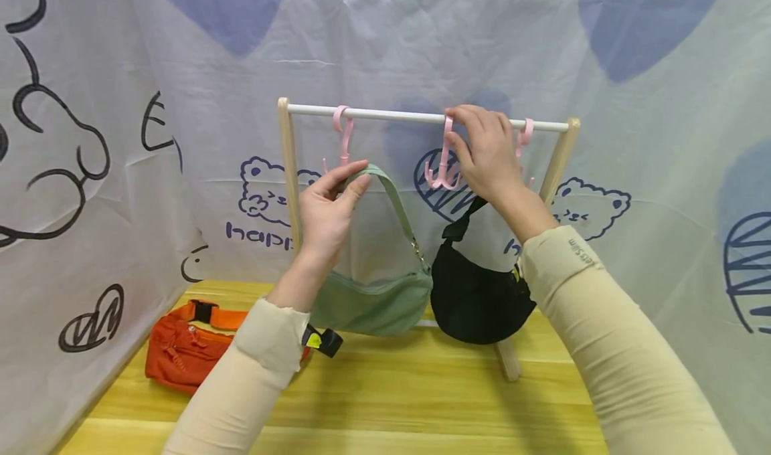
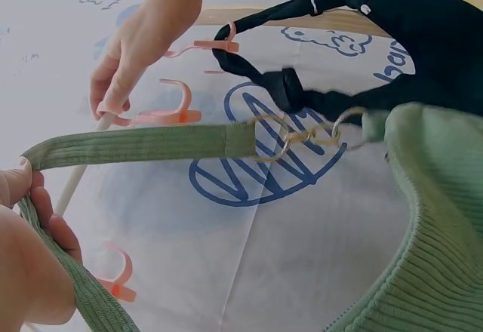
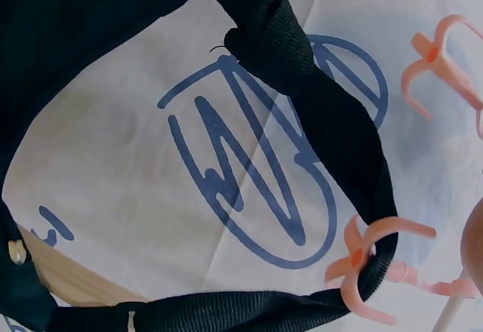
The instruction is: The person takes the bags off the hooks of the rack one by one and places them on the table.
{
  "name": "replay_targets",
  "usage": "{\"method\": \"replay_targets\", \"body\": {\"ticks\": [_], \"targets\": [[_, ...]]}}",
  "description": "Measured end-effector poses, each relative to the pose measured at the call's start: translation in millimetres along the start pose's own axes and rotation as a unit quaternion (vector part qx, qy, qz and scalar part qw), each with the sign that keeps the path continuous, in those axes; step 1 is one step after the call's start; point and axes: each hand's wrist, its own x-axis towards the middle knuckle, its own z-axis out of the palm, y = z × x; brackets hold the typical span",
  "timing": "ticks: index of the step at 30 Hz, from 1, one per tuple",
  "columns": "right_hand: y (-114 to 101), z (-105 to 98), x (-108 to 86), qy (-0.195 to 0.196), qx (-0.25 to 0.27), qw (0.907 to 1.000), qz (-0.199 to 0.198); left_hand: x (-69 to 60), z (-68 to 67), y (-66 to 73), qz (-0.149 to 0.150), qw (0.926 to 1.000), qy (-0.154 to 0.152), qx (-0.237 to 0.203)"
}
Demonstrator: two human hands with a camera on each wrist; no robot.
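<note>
My left hand (image 1: 326, 211) pinches the strap of a light green shoulder bag (image 1: 376, 308) between thumb and fingers. The bag hangs below from its strap (image 2: 151, 145), in front of the rack. At the white rod (image 1: 391, 115), my right hand (image 1: 489, 148) pinches the top of the middle pink hook (image 1: 444, 164) with thumb and forefinger. That hook's prongs carry nothing. A black bag (image 1: 476, 298) hangs to the right by its strap, looped over the right pink hook (image 3: 358, 260). The left pink hook (image 1: 345, 140) is partly hidden behind my left hand.
An orange waist bag (image 1: 187, 351) lies on the yellow wood-grain table (image 1: 385, 401) at the left, partly behind my left forearm. Wooden posts (image 1: 289, 167) hold up the rod. A printed white cloth (image 1: 385, 33) hangs behind the rack and along the sides.
</note>
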Motion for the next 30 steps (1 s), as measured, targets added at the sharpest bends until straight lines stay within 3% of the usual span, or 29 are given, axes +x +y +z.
{"method": "replay_targets", "body": {"ticks": [6, 13, 19, 30], "targets": [[2, -5, 2.6, -0.018, 0.010, 0.9997, 0.010, -2.5, 0.4, 5.3, 0.000, 1.0000, 0.001, 0.001], [0, -10, 0.1, -0.014, 0.049, 0.9985, 0.020, -9.2, 0.4, 8.0, -0.008, 1.0000, -0.005, 0.000], [-4, -11, -7.8, 0.033, 0.099, 0.9945, 0.009, -13.9, 1.9, 8.4, -0.017, 0.9998, -0.007, 0.001], [-11, -5, -44.3, 0.094, 0.093, 0.9909, -0.022, -16.4, 4.5, 5.7, -0.018, 0.9998, 0.004, -0.010]]}}
